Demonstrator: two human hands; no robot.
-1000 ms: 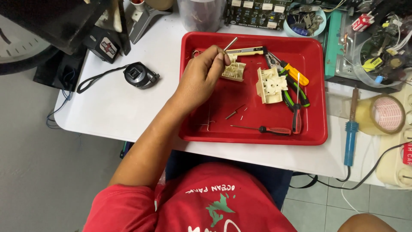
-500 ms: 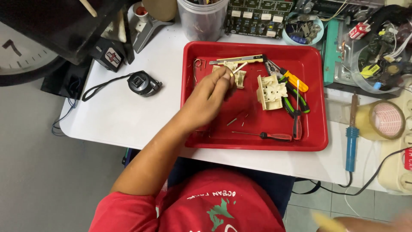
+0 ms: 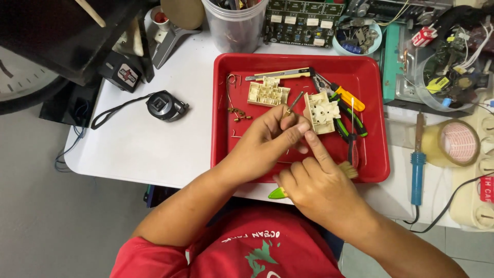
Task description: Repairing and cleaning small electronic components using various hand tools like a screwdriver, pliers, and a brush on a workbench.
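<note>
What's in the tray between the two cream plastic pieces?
In the head view, a thin metal rod pinched by the left hand pokes up between the ribbed cream piece and the holed cream piece in the red tray.

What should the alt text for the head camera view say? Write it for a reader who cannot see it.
Over a red tray on a white table, a person's left hand pinches a thin metal pin while the right hand grips a green-handled brush. Two cream plastic parts, pliers and a screwdriver lie in the tray.
</note>
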